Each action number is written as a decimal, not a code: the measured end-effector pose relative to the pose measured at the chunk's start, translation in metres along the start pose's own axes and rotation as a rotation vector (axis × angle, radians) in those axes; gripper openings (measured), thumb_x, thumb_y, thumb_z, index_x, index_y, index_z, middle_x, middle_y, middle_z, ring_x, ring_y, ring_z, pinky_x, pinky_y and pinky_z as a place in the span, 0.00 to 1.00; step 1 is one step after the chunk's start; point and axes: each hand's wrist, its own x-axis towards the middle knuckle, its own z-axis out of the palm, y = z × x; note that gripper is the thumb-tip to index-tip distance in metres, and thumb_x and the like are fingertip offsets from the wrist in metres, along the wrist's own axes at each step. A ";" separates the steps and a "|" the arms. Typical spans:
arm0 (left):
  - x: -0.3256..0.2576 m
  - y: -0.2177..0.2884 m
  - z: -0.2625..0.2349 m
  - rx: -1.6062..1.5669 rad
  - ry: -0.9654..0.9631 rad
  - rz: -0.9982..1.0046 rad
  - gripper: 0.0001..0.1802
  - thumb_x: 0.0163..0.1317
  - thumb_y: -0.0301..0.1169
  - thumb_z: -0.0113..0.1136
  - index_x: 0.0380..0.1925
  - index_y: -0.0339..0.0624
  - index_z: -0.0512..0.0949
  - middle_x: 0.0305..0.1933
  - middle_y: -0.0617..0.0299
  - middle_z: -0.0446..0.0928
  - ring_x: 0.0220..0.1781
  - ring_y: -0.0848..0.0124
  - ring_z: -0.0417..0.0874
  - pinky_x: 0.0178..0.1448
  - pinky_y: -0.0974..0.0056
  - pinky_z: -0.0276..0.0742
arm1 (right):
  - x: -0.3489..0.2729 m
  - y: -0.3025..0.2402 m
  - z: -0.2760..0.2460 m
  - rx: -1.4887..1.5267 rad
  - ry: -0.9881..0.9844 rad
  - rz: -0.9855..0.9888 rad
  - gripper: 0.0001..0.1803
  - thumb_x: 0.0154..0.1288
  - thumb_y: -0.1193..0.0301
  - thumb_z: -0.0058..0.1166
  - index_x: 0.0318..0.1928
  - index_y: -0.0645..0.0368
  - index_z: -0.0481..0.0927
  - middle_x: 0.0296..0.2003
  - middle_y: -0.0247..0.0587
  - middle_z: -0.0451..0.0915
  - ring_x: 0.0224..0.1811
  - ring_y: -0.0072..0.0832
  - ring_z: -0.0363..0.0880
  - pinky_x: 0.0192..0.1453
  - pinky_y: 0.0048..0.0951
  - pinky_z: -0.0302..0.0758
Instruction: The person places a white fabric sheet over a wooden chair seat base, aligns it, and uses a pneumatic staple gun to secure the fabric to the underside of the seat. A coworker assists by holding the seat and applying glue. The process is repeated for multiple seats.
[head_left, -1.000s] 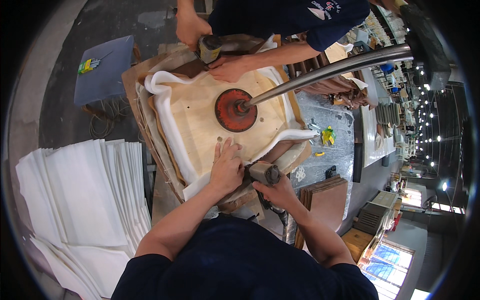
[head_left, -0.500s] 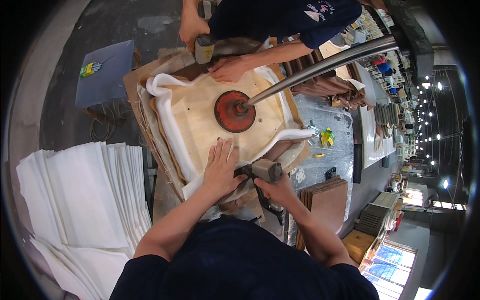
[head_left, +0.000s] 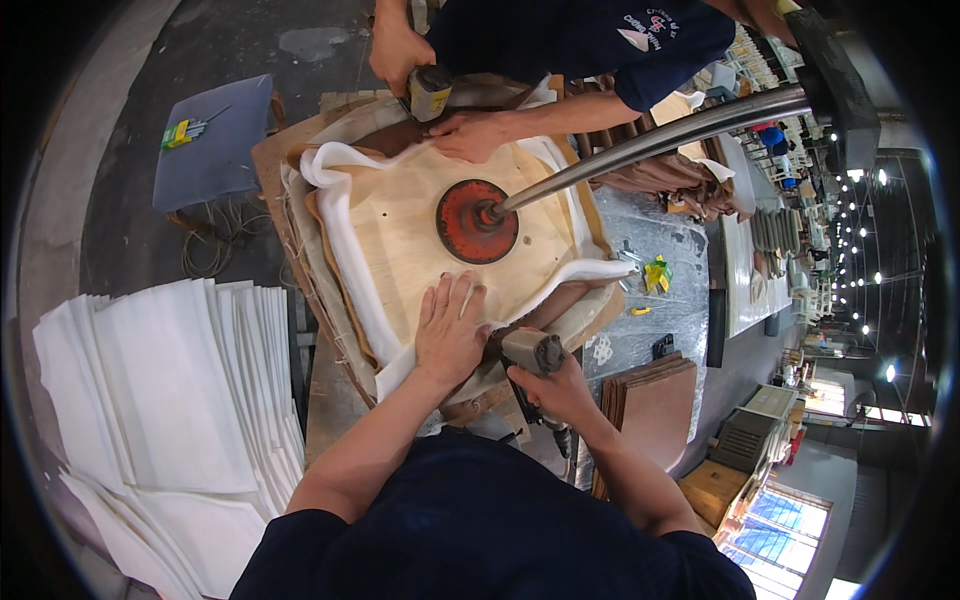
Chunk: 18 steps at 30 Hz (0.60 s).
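A pale plywood panel [head_left: 385,245] lies in the middle, pressed under a round red disc [head_left: 462,240] on a metal rod. White padding [head_left: 345,265] and brown cover material [head_left: 578,300] come up around its edges. My left hand [head_left: 450,330] rests flat on the panel's near edge, fingers stretched out, thumb toward the brown material. Just right of it, my right hand [head_left: 562,390] grips a staple gun [head_left: 530,350], its nose at the near edge; the exact contact is hidden.
Across the panel, a co-worker's hand [head_left: 470,135] presses the far edge; the other holds a second staple gun [head_left: 429,92]. White sheets [head_left: 170,390] are stacked at left, brown boards [head_left: 650,405] at right. A blue-grey padded seat [head_left: 215,150] stands at far left.
My staple gun has turned slightly and stays by the near edge. My left hand has shifted a little to the right. The co-worker's staple gun has tilted and moved slightly right.
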 end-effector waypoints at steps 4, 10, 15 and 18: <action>0.001 0.003 -0.001 -0.019 0.015 -0.007 0.36 0.69 0.38 0.73 0.76 0.48 0.74 0.86 0.57 0.64 0.90 0.46 0.59 0.92 0.39 0.52 | 0.008 -0.007 0.003 -0.080 0.007 -0.025 0.34 0.71 0.67 0.75 0.73 0.63 0.80 0.32 0.34 0.86 0.23 0.17 0.79 0.29 0.28 0.78; 0.002 0.000 -0.004 -0.008 0.025 0.001 0.34 0.69 0.35 0.72 0.74 0.48 0.76 0.85 0.56 0.65 0.90 0.47 0.60 0.91 0.39 0.53 | 0.015 -0.004 0.006 -0.088 0.021 -0.035 0.34 0.71 0.64 0.75 0.72 0.63 0.79 0.33 0.37 0.88 0.22 0.19 0.80 0.29 0.30 0.79; -0.001 -0.003 -0.003 -0.051 0.063 0.017 0.29 0.71 0.31 0.67 0.72 0.47 0.78 0.84 0.55 0.66 0.89 0.47 0.61 0.91 0.40 0.54 | 0.010 -0.003 0.012 -0.092 -0.019 -0.072 0.37 0.70 0.64 0.76 0.74 0.64 0.77 0.33 0.36 0.87 0.22 0.18 0.80 0.29 0.30 0.80; 0.000 -0.004 -0.004 -0.050 0.045 0.025 0.27 0.71 0.29 0.64 0.70 0.46 0.80 0.84 0.53 0.67 0.89 0.47 0.63 0.91 0.40 0.55 | 0.016 -0.002 0.005 -0.169 -0.059 0.052 0.38 0.71 0.64 0.75 0.75 0.64 0.76 0.35 0.36 0.87 0.22 0.18 0.79 0.30 0.28 0.80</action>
